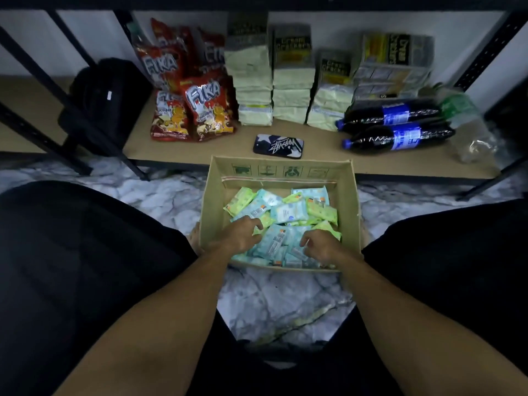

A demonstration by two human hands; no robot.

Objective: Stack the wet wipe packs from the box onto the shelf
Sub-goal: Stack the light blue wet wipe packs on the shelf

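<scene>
Packs (288, 212) crowd box (347, 195); left hand (240, 235), right hand (321, 247) inside.

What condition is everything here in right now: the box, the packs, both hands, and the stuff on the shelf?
cardboard box: open, on the floor, partly full.
wet wipe packs: loose jumble inside the box.
left hand: in the box, fingers curled onto packs, grip unclear.
right hand: in the box on packs, grip unclear.
phone: lying flat on the shelf.
cola bottles: on their sides, capped.
snack bags: standing, leaning back.
cracker packs: stacked in columns.
</scene>
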